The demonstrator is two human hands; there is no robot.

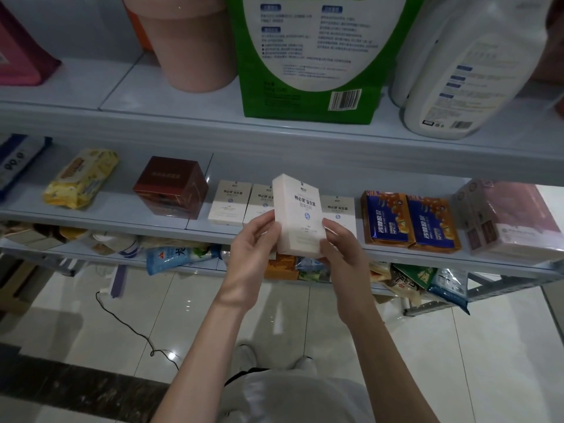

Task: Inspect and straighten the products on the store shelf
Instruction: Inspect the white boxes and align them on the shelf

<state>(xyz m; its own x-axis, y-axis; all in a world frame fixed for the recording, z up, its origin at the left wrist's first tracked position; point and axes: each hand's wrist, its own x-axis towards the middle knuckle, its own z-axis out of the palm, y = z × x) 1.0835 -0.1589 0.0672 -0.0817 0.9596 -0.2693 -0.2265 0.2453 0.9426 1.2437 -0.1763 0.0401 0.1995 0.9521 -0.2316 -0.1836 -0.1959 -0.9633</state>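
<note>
At middle shelf [122, 210] | left hand [254, 239], right hand [341, 251] grip white box [297, 215] | matching boxes [229, 203] behind

Dim light, floor [305, 315] glare, blurred and warped edges.

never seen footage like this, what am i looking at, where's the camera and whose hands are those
There is no machine here: a person wears one wide-angle camera on the head, so the single picture looks forward and down at their own arms. The left hand and right hand hold a white box roughly upright between them, in front of the middle shelf. On that shelf sit matching white boxes, two blue boxes, a dark red box and a yellow packet. The shelf above carries a green box, a white jug and a pink bucket.
</note>
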